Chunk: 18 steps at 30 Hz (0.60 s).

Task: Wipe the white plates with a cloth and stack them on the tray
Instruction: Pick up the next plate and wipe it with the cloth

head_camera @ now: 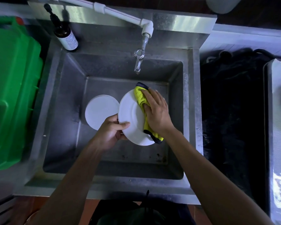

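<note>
Over the steel sink (pixel 55 98) I hold a white plate (pixel 130 117) tilted toward me. My left hand (pixel 111 132) grips its lower left rim, thumb on the face and fingers behind. My right hand (pixel 156 111) presses a yellow cloth with a dark edge (pixel 140 98) flat against the plate's right side, fingers fairly straight. A stack of white plates (pixel 101 112) lies on the sink floor just left of the held plate. A metal tray (pixel 276 127) stands at the far right, with a pale rim of something on it at the frame edge.
A tap (pixel 139 60) on a white pipe hangs over the back of the sink. A dark pump bottle (pixel 65 34) stands at the sink's back left corner. A green plastic bin (pixel 11 88) sits left. A black cloth (pixel 230 111) covers the counter between sink and tray.
</note>
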{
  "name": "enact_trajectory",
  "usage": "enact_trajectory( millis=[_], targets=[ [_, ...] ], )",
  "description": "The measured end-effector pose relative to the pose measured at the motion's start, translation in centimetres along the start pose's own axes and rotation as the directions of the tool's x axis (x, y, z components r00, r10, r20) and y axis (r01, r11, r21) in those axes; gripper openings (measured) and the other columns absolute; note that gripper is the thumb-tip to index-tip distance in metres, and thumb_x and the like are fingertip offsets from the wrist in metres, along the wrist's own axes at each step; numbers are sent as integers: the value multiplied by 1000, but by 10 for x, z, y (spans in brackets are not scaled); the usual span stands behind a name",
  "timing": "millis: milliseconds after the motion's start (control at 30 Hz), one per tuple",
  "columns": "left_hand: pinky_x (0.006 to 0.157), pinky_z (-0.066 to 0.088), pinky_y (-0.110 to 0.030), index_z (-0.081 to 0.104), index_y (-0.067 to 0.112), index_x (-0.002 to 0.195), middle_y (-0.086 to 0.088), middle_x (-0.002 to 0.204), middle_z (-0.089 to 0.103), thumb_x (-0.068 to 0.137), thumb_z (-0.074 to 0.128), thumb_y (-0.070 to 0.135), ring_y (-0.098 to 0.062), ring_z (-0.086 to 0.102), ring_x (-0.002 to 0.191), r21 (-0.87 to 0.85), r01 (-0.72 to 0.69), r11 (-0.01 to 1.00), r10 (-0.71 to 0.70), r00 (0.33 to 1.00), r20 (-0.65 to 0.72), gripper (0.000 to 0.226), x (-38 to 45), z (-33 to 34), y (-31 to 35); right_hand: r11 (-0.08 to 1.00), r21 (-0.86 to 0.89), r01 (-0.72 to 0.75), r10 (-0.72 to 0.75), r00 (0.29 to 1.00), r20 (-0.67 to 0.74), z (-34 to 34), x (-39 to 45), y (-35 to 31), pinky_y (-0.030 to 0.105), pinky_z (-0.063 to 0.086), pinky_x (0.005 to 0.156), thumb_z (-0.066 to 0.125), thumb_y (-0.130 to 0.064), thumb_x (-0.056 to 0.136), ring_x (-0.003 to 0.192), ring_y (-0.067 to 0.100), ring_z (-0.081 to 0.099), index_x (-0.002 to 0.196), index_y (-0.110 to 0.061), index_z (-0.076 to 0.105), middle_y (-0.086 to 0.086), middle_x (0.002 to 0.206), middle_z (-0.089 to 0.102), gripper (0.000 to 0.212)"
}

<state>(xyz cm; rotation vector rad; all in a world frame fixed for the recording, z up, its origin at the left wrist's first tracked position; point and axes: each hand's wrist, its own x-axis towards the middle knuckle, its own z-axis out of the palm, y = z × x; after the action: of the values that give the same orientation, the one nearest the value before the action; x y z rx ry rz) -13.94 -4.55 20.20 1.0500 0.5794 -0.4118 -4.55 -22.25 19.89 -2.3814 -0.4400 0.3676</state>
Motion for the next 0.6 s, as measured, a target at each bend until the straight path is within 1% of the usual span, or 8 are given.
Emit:
enact_trajectory(
  millis=[67, 133, 200, 267, 333, 433, 500, 600],
  targets=[
    [75, 62, -50, 70, 7, 115, -19, 112, 72, 77, 68, 10, -35, 71, 99, 3, -7, 1000, 7, 1000, -10, 38, 0, -1, 0, 998, 42, -42, 43, 999, -12, -5, 8, 0, 49, 18, 121, 42, -25, 105, 148, 24, 24, 152, -29, 38, -2, 159, 35, 47],
    [78, 60, -51, 66, 5, 120, -19, 114, 71, 77, 68, 10, -35, 70, 100, 4, -22, 1000, 22, 999, -23, 44, -1, 0, 2, 997, 62, -46, 47, 999, -15, -7, 13, -2, 49, 21, 119, 43, -25, 105, 146, 24, 28, 151, -29, 39, -2, 157, 37, 46],
    [77, 62, -48, 63, 6, 125, -17, 117, 71, 77, 67, 11, -33, 70, 101, -13, -36, 999, 36, 999, -32, 48, -1, 2, 3, 998, 57, -34, 35, 999, -24, -8, 17, -4, 50, 22, 119, 42, -25, 105, 145, 25, 29, 151, -27, 40, -2, 156, 38, 46],
    [75, 62, -46, 63, 8, 126, -15, 116, 72, 78, 66, 10, -32, 71, 100, -39, -51, 998, 49, 998, -48, 48, -3, 4, 2, 996, 67, -55, 58, 997, -49, -7, 19, -4, 51, 23, 119, 41, -26, 105, 145, 25, 29, 152, -27, 38, -2, 157, 37, 47],
    [77, 62, -47, 64, 10, 123, -13, 115, 73, 78, 66, 11, -31, 71, 99, -70, -70, 995, 64, 995, -73, 46, -3, 6, 1, 989, 95, -112, 119, 990, -74, -6, 20, -1, 51, 23, 119, 40, -27, 106, 146, 25, 28, 153, -26, 36, 0, 159, 35, 48],
    [79, 61, -48, 66, 12, 120, -13, 115, 74, 79, 66, 10, -32, 72, 99, -122, -97, 988, 85, 991, -99, 42, -1, 5, 2, 970, 138, -198, 207, 977, -51, -1, 16, 3, 52, 23, 120, 38, -27, 106, 148, 25, 24, 156, -25, 29, 1, 162, 30, 50],
    [79, 62, -50, 66, 12, 122, -13, 117, 74, 80, 65, 9, -33, 72, 102, -147, -103, 984, 87, 990, -112, 42, 0, 4, 2, 965, 154, -212, 218, 976, -27, 4, 11, 5, 52, 21, 121, 37, -27, 107, 150, 24, 19, 157, -23, 26, 2, 163, 26, 51],
    [74, 61, -48, 64, 11, 125, -14, 120, 73, 83, 67, 3, -35, 72, 105, -182, -112, 977, 89, 987, -131, 43, 2, 4, 0, 967, 136, -213, 218, 976, -25, 15, 0, 1, 53, 19, 121, 37, -26, 107, 151, 24, 16, 156, -23, 27, 3, 164, 22, 50]
  ],
)
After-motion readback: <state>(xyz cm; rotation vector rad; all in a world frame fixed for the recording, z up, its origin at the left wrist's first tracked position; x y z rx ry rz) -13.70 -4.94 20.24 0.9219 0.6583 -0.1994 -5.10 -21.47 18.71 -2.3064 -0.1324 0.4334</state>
